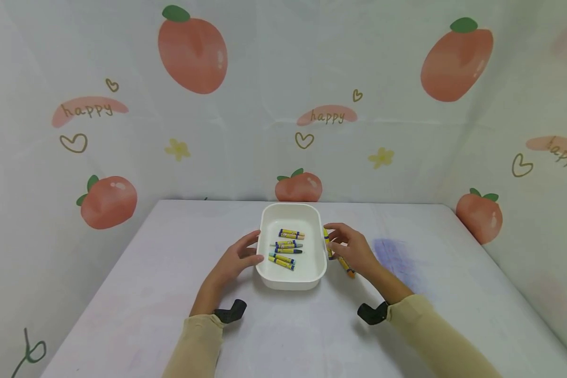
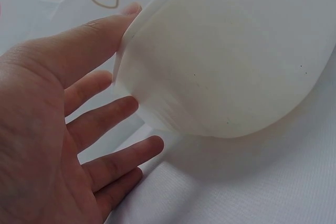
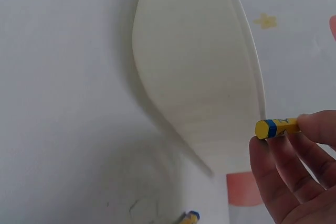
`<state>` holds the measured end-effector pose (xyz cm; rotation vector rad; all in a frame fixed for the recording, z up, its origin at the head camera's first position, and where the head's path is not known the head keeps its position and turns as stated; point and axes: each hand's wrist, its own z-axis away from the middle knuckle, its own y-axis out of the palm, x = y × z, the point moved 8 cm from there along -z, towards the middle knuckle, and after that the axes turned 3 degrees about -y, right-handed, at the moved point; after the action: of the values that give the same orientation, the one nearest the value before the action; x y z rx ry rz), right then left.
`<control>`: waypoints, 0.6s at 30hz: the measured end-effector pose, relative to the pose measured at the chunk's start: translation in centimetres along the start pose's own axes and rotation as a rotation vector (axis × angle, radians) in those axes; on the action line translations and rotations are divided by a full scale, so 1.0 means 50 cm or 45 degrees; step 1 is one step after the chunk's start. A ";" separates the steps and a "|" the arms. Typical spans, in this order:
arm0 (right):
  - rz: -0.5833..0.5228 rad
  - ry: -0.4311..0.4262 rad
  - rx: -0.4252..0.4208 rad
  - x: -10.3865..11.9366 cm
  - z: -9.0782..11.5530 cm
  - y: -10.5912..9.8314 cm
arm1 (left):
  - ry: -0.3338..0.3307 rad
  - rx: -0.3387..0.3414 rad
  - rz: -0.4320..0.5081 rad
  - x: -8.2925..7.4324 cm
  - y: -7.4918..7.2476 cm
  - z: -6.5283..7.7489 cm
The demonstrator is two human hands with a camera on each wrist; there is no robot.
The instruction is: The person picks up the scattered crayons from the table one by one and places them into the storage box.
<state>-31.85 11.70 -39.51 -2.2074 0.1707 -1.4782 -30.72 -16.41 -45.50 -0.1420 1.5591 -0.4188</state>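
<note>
A white plastic box (image 1: 293, 283) with rounded corners stands on the table, several yellow-wrapped crayons (image 1: 281, 262) lying inside. At the box's left side is my left hand (image 1: 234, 261); its thumb (image 2: 100, 35) touches the rim and its fingers extend, spread, along the outer wall. My right hand (image 1: 354, 248) pinches a yellow crayon (image 3: 278, 127) with blue bands between thumb and fingers, right beside the box's right rim. Another crayon (image 1: 346, 266), with an orange tip, lies on the table under that hand.
White cloth covers the table (image 1: 193, 226), with a purple smudge (image 1: 397, 260) right of my right hand. A white backdrop (image 1: 245, 105) printed with fruit and hearts rises behind the table. Black straps (image 1: 231, 311) sit at both wrists.
</note>
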 end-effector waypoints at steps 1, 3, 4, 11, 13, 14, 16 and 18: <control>0.003 -0.004 0.000 0.001 -0.001 0.003 | -0.006 0.001 -0.003 -0.005 0.001 0.002; 0.002 -0.006 -0.008 0.005 -0.003 0.008 | -0.008 0.006 -0.011 -0.026 0.000 0.014; 0.003 -0.007 -0.009 0.007 -0.004 0.009 | -0.008 0.008 -0.012 -0.037 0.000 0.020; 0.011 -0.004 -0.020 0.017 -0.009 0.012 | 0.011 0.030 -0.027 -0.079 -0.002 0.044; 0.007 -0.005 -0.021 0.020 -0.013 0.015 | 0.012 0.034 -0.026 -0.080 -0.001 0.044; -0.002 -0.007 -0.020 0.022 -0.015 0.017 | 0.012 0.036 -0.027 -0.080 -0.002 0.044; -0.017 -0.014 -0.020 0.028 -0.019 0.021 | 0.006 0.037 -0.026 -0.079 -0.002 0.044; -0.020 -0.017 -0.022 0.034 -0.024 0.027 | 0.005 0.037 -0.028 -0.076 -0.001 0.042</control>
<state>-32.03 9.54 -38.32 -2.2366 0.1631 -1.4758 -28.52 -15.51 -41.88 -0.1359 1.5560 -0.4596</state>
